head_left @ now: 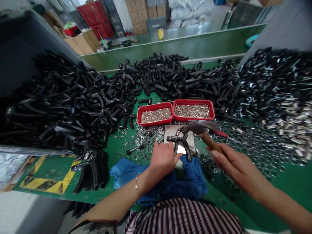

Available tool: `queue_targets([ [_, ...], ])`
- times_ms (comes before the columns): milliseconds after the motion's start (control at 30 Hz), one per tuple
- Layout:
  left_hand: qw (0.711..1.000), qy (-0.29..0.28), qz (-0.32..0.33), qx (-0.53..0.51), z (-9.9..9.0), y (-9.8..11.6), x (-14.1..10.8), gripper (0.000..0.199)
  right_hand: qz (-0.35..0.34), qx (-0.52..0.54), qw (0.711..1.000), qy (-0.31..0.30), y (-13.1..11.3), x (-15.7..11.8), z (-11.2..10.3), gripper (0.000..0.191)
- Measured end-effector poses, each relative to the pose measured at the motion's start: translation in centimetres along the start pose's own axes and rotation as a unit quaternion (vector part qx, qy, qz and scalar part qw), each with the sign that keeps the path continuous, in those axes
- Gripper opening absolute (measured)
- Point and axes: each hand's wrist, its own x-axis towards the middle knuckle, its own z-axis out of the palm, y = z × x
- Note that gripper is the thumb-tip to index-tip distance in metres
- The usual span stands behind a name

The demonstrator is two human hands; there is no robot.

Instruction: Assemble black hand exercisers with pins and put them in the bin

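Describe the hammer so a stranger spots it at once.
On the green workbench, find the two red trays of small metal parts. Just below them, the right hand grips a hammer, its wooden handle standing out among black plastic pieces.

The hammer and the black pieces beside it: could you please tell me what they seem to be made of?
The hammer has a brown handle that looks like wood and a grey, metallic-looking head, probably steel. The black pieces look like moulded plastic or rubber, with a smooth, slight sheen; the view leaves open which.
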Motion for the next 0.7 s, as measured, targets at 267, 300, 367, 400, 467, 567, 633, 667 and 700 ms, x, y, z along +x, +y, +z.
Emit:
queue_targets([
  [267, 0.995, -0.072, 0.06, 0.038, 1.0, 1.0, 0.8, 0.018, -0.038, -0.158, 0.983, -0.086, 0.4, 2.7, 1.0, 0.032],
  [300, 0.994, -0.073, 0.066, 0.039, 1.1, 1.0, 0.9, 0.019, -0.044, -0.153, 0.984, -0.079, 0.3, 2.8, 0.9, 0.033],
  [367, 0.993, -0.078, 0.073, 0.041, 1.3, 1.1, 1.0, 0.019, -0.042, -0.167, 0.983, -0.059, 0.1, 2.9, 0.8, 0.032],
  [400, 0.993, -0.081, 0.073, 0.043, 1.3, 1.2, 1.0, 0.019, -0.036, -0.179, 0.981, -0.056, -0.1, 3.2, 0.8, 0.032],
  [467, 0.992, -0.09, 0.075, 0.044, 1.2, 1.3, 0.9, 0.017, -0.029, -0.185, 0.979, -0.077, -0.3, 3.9, 0.6, 0.033],
  [567, 0.991, -0.093, 0.084, 0.043, 1.0, 1.4, 0.8, 0.016, -0.048, -0.145, 0.986, -0.065, -0.3, 5.5, 0.1, 0.036],
  [633, 0.991, -0.087, 0.088, 0.043, 1.2, 1.4, 0.8, 0.016, -0.057, -0.16, 0.985, -0.016, -0.1, 6.6, -0.2, 0.036],
  [667, 0.992, -0.083, 0.085, 0.043, 1.3, 1.3, 0.8, 0.016, -0.056, -0.183, 0.981, -0.002, 0.1, 7.0, -0.3, 0.035],
  [700, 0.993, -0.081, 0.081, 0.042, 1.5, 1.3, 0.7, 0.016, -0.054, -0.206, 0.977, -0.005, 0.2, 7.5, -0.3, 0.035],
])
